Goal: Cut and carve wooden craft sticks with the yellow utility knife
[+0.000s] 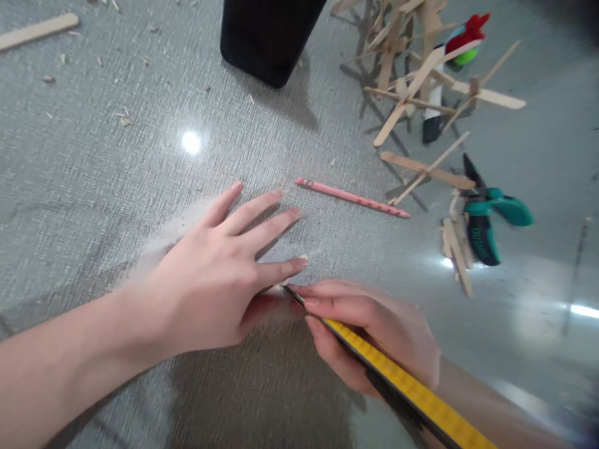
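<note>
My left hand [219, 268] lies palm down on the grey textured surface, fingers stretched and spread apart. Its thumb is partly hidden below the index finger. Between the two shows a small pale sliver [277, 289], mostly covered, so I cannot tell what it is. My right hand [369, 330] is closed around a yellow and black utility knife [402, 380]. The dark blade points up and left, its tip at the sliver, close beside my left index finger. Beyond my fingers lies a pink pencil-like stick [350, 198].
A black object [271, 37] stands at the top. Joined wooden craft sticks [407, 100] fill the upper right, with a white marker [433, 109] and a red figure [468, 37] among them. Green-handled pliers [484, 218] lie by loose stick pieces [456, 249]. One stick [40, 31] and shavings lie upper left.
</note>
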Motion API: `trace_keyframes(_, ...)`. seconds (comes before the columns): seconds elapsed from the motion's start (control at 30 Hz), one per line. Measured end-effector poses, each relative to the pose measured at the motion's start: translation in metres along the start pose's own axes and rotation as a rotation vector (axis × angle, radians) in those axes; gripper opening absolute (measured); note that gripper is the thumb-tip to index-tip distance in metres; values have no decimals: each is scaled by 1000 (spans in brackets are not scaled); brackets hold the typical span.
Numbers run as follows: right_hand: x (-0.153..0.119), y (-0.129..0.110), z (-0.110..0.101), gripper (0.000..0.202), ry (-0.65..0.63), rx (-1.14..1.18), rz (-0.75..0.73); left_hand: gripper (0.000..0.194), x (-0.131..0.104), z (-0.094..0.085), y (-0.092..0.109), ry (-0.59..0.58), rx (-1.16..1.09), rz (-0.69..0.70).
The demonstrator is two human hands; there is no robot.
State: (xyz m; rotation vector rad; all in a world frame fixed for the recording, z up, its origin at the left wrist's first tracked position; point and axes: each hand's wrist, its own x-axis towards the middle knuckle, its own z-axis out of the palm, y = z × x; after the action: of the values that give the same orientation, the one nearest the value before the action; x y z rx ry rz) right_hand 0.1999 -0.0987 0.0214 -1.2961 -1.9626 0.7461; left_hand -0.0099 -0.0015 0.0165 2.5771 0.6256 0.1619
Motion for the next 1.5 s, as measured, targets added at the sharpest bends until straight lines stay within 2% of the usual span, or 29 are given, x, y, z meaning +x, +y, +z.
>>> trace_keyframes(0.1, 0, 0, 0, 33, 7, -3, -16, 40, 0, 0, 0, -15, 1, -1)
trace_keyframes(0.37, 1, -2, 1, 36, -17, -53, -36, 39, -1, 5, -1, 32, -10, 13)
trace_keyframes(0.6, -1, -8, 2, 29, -75, -38, 31, 38, -2, 5, 1, 65, -39, 3)
trace_keyframes(0.93, -1, -13, 1, 24, -76, -62, 86, 43, -1, 4, 3, 41, -35, -11)
trace_keyframes(1.1, -5, -11, 4, 19, -61, -54, 92, 44, -2, 4, 2, 27, -34, -21)
trace_keyframes(1.5, -2, -3, 2, 26, -1, -20, 50, 43, -1, 6, 2, 45, -18, -14)
